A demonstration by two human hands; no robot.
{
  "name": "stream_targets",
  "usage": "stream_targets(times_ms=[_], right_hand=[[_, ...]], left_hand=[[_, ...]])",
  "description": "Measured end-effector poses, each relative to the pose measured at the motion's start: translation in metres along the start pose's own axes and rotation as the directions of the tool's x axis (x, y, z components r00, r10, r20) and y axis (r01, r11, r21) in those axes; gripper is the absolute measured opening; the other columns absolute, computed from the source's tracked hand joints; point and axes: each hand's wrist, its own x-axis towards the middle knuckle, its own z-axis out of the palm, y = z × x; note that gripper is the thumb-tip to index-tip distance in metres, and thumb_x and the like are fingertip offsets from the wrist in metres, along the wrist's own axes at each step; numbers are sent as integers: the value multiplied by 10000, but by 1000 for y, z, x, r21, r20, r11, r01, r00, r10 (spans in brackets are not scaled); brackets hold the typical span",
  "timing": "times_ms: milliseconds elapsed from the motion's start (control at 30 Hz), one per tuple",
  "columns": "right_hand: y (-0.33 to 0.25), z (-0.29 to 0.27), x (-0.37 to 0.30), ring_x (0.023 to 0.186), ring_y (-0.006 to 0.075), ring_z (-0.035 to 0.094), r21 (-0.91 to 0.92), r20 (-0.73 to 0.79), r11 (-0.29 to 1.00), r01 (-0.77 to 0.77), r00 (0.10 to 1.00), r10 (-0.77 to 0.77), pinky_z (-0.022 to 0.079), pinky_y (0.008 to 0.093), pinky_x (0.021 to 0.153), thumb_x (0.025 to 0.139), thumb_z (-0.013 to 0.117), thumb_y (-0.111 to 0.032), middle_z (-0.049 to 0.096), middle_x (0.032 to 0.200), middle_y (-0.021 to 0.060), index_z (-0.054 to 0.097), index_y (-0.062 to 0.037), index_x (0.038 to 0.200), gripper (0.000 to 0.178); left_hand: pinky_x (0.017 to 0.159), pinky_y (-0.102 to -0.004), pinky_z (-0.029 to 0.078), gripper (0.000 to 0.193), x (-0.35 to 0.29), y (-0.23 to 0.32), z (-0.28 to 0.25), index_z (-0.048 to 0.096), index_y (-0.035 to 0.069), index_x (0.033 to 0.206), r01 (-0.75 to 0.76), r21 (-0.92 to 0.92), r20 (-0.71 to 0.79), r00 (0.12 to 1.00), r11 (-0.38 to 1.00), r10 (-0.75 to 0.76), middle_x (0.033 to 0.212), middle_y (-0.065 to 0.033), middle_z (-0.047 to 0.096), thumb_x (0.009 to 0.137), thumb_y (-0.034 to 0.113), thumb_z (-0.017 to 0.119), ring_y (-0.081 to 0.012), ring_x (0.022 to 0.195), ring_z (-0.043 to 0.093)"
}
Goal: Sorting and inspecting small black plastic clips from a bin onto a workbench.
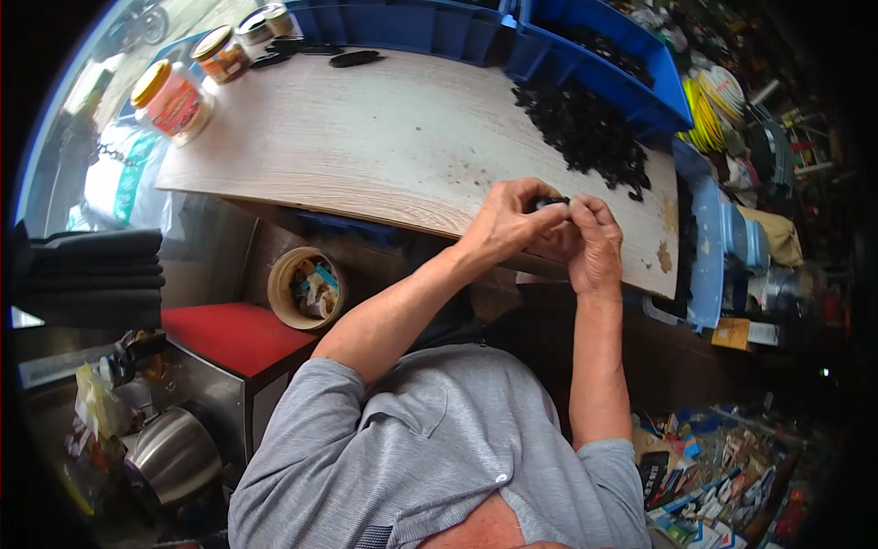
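Close together over the front edge of the pale wooden table [366,137], my two hands meet at a small black part [551,201]. My left hand [512,215] pinches it between thumb and forefinger. My right hand [594,240] is closed beside it, thumb and fingertips drawn together at the part's right end; whether they grip it too is hidden. The part's exact kind is too small to tell. Beyond my hands, a heap of small black pieces [585,137] lies spread on the table's right side.
Blue plastic bins [604,69] stand along the far edge, one holding black pieces. Jars [174,102] and flat black pieces [355,59] sit at the far left. Below the table are a round waste bin [285,288] and a red-topped cabinet [233,334]. A blue crate [706,247] adjoins the right edge.
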Motion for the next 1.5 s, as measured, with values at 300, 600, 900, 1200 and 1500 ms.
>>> stream_targets(times_ms=[300,600,900,1200,1500], right_hand=[[-9,3,0,534,83,539,-209,-31,975,-78,997,73,456,217,498,899,701,-281,574,699,-30,614,-115,947,193],[-8,12,-4,431,86,423,-239,21,971,-30,999,36,492,302,413,902,655,-256,417,545,-40,502,-121,699,287],[-38,-26,-4,452,201,570,-171,-72,972,-159,986,149,607,470,583,918,587,-283,375,440,11,497,-126,722,267],[-109,-125,36,552,216,554,-160,-729,986,42,669,-147,604,520,616,875,712,-370,387,486,37,595,-26,1153,458],[-78,-107,54,382,118,472,-530,-509,804,-270,859,-47,512,308,422,844,746,-192,523,594,30,687,-88,1027,219]], left_hand=[[538,-243,525,211,-1,-1,2,666,-48,919,14,-49,-115,993,999,-19,765,-63,661,894,161,676,-102,611,623],[581,-270,559,179,-2,2,-2,674,-52,943,33,-103,-10,999,994,-34,809,-77,676,886,118,678,-123,640,642],[932,-467,478,417,66,32,-174,605,59,1155,13,997,51,613,-75,788,1199,-168,607,769,143,737,-366,1115,561],[954,-484,468,423,103,58,-256,597,149,1277,337,906,-115,780,-257,616,1327,-76,580,864,230,639,-322,1222,535],[963,-451,480,383,100,56,-254,630,90,1238,190,954,-13,799,-231,602,1228,-146,633,855,115,612,-367,1191,565]])
